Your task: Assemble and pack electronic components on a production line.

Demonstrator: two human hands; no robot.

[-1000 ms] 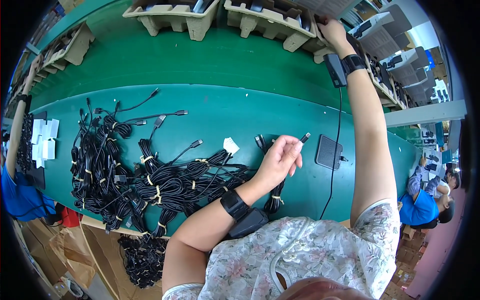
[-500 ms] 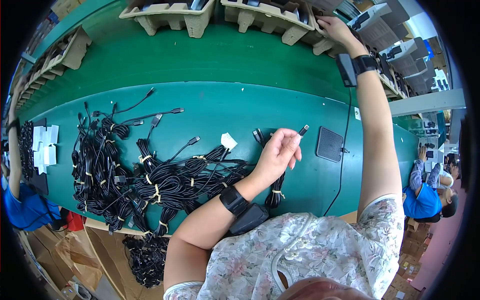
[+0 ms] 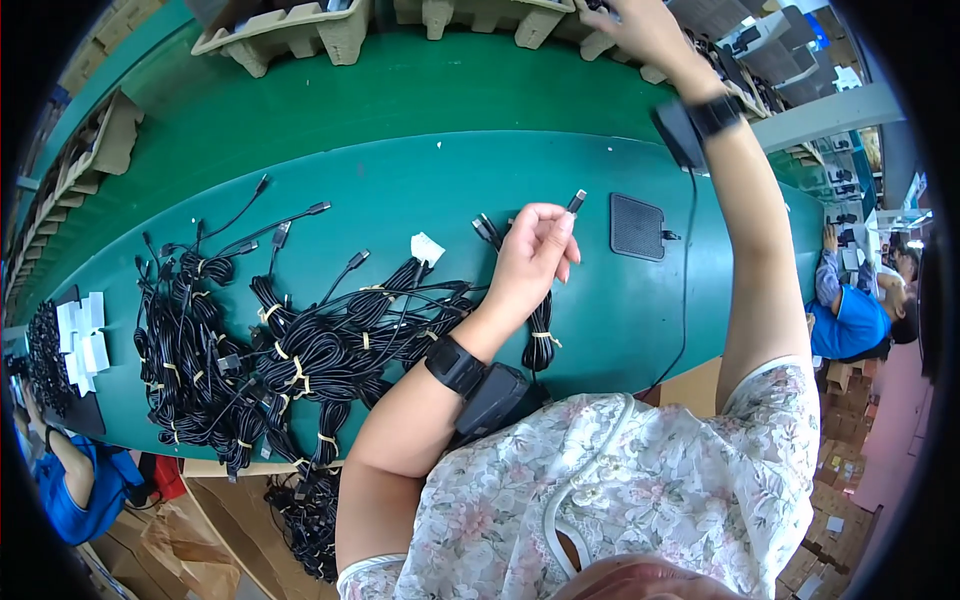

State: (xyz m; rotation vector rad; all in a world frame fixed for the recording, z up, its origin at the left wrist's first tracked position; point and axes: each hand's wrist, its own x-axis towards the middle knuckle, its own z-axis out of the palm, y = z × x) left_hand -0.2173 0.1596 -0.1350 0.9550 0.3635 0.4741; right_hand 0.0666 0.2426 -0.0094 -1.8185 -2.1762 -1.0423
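Note:
My left hand (image 3: 535, 245) is closed in a pinch on a black USB cable, whose metal-tipped plug (image 3: 577, 200) sticks out past the thumb. Below that hand hangs a coiled black cable bundle (image 3: 540, 345) with a pale tie; whether it belongs to the pinched plug is hidden. My right hand (image 3: 645, 40) reaches far forward to the edge of a moulded pulp tray (image 3: 545, 25); its fingers are smeared by motion, so I cannot see what they hold. To the left of my left hand lies a heap of tied black cables (image 3: 315, 360), plugs fanning out.
A square black pad (image 3: 637, 226) with a cord lies right of my left hand. More pulp trays (image 3: 300, 35) line the raised back ledge. White pieces (image 3: 82, 335) rest at the far left. Co-workers in blue sit at the left (image 3: 90, 490) and right (image 3: 850, 320).
The whole view has shifted, so the table things sit further left and higher. My right hand remains by the trays, now blurred. My left hand keeps its pinch. The left co-worker's arm has come down.

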